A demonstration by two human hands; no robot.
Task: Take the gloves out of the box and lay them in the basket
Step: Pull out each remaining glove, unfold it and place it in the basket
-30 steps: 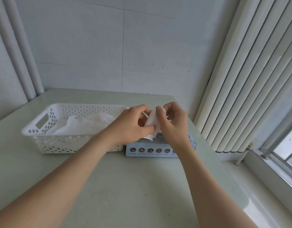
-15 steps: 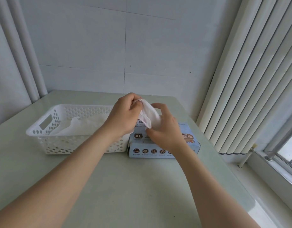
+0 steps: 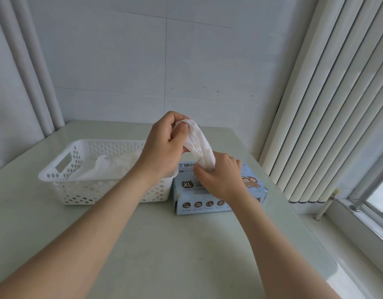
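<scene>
A light blue glove box point(image 3: 254, 192) marked XL lies on the table, right beside a white perforated basket point(image 3: 74, 182). A white glove point(image 3: 200, 145) stretches up out of the box's top. My left hand point(image 3: 164, 152) pinches the glove's upper end, raised above the basket's right end. My right hand point(image 3: 220, 180) rests on the box top and grips the glove's lower end where it leaves the box. Several white gloves point(image 3: 108, 167) lie crumpled inside the basket.
The pale green table point(image 3: 175, 244) stands in a corner, its right edge next to a window sill point(image 3: 359, 223). Vertical blinds point(image 3: 328, 104) hang at the right. White pipes point(image 3: 33, 67) run down the left wall.
My left hand has lifted up with the glove's end, drawing the glove longer out of the box. My right hand has dropped onto the box top.
</scene>
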